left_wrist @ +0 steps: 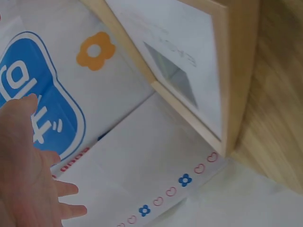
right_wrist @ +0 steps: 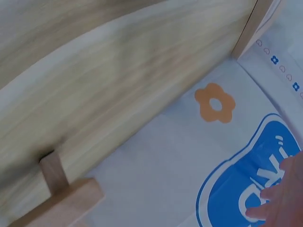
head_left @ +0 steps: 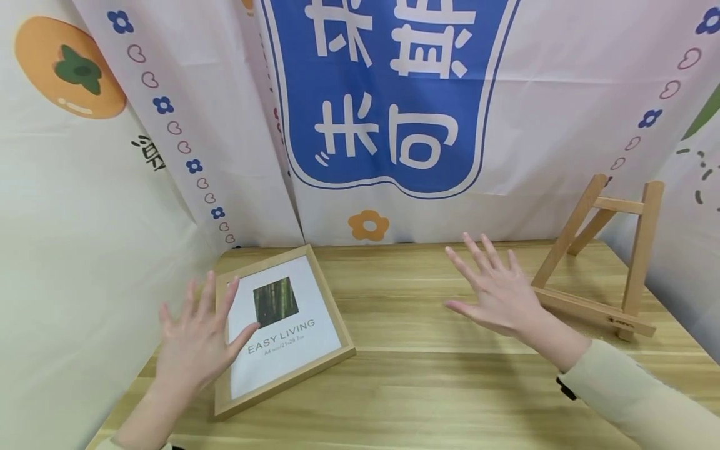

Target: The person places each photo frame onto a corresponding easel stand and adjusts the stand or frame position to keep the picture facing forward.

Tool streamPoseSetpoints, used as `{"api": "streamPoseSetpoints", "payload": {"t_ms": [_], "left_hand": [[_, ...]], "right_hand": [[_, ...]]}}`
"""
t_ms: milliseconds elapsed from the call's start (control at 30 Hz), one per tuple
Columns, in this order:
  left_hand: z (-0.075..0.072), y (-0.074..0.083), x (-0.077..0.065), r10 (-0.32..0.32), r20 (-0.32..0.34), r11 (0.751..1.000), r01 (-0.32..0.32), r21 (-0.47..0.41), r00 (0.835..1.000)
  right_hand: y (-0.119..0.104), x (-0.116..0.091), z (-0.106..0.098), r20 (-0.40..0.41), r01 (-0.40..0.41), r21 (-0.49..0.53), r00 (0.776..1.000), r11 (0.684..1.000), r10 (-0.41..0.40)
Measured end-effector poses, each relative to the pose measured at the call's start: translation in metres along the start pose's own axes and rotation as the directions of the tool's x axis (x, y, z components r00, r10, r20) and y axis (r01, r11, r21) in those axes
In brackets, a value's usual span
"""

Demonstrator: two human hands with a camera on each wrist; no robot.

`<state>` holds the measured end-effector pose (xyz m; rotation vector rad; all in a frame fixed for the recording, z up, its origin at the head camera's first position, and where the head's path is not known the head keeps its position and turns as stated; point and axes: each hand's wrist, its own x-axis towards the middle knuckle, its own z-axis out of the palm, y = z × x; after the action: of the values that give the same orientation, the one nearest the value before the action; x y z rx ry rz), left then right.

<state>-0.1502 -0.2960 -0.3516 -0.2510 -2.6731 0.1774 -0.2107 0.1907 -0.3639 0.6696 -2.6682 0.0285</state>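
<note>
1. Wooden picture frame (head_left: 289, 337) lies on the table (head_left: 405, 387) at left, left hand (head_left: 194, 340) near it, fingers spread!
2. Far right, an easel (head_left: 642, 256) stands; right hand (head_left: 500, 297) hovers near, fingers fanned, gripping nothing!

a wooden picture frame (head_left: 306, 306) is laid face up at left; a wooden easel (head_left: 640, 262) is stood upright at right.

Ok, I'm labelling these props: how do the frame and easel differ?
The frame lies flat; the easel stands up. The frame holds a printed sheet; the easel holds nothing. The frame sits left, the easel right. Both are wood-coloured and on the table.
</note>
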Motion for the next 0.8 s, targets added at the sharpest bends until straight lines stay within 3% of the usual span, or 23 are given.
{"api": "streamPoseSetpoints", "payload": {"t_ms": [233,500,800], "left_hand": [[0.011,-0.012,-0.005,-0.020,0.004,1.000,0.020,-0.008,1.000],[0.023,-0.023,-0.012,-0.035,0.012,0.999,0.036,-0.039,0.999],[0.035,-0.039,-0.020,-0.042,0.048,0.997,0.045,-0.059,0.998]], "right_hand": [[-0.025,0.020,0.019,0.050,0.053,0.017,0.997,0.998,-0.054],[-0.047,0.042,0.035,0.018,0.091,0.061,0.996,0.994,-0.092],[-0.068,0.069,0.051,0.070,0.092,0.114,0.993,0.989,-0.100]]}}
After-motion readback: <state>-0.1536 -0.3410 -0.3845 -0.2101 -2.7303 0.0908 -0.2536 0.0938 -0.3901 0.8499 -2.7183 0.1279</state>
